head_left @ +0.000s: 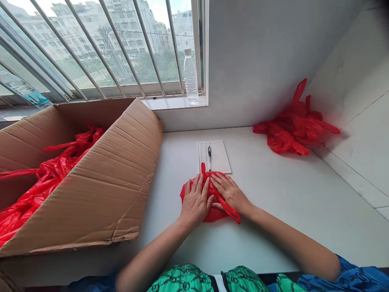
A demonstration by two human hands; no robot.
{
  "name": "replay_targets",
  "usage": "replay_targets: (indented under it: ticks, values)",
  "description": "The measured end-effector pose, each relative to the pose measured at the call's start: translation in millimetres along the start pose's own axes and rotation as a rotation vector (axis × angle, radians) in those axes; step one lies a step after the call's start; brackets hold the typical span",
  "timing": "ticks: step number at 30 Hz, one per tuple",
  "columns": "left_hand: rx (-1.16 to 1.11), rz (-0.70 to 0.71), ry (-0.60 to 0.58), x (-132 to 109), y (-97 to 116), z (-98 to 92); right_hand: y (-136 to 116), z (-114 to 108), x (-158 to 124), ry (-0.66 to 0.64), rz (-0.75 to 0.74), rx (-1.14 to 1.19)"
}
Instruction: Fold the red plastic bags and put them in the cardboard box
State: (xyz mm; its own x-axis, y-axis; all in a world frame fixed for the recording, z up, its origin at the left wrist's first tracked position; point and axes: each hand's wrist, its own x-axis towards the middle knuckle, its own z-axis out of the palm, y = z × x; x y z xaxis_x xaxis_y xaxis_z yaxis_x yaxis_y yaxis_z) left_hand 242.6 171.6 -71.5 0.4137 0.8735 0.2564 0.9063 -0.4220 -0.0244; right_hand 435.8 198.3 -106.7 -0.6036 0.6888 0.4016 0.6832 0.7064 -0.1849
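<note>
A red plastic bag [217,215] lies on the white table in front of me, with one handle loop pointing away and another trailing toward my right wrist. My left hand [196,199] rests flat on the bag's left part, fingers stretched out. On its right part lies my right hand [231,192], also with fingers extended. Both hands press on the bag from above; what is inside it is hidden. Just beyond the bag sits a sheet of paper [221,154] with rows of small marks, and a black pen [209,156] lies on it.
At the left stands a large open cardboard box [121,170] holding several red bags [60,166]. A heap of red bags [294,125] lies at the back right against the wall. A clear bottle [191,79] stands on the sill by the barred window.
</note>
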Motion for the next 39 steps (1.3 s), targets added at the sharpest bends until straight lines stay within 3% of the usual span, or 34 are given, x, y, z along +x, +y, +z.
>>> replay_targets:
  ticks: [34, 39]
  values:
    - [-0.061, -0.008, -0.024, -2, -3, 19.1, -3, 4, -2, -0.037, -0.006, 0.013]
    - [-0.167, 0.013, -0.03, -2, -5, 2.2, 0, -3, 0, -0.006, -0.021, 0.114]
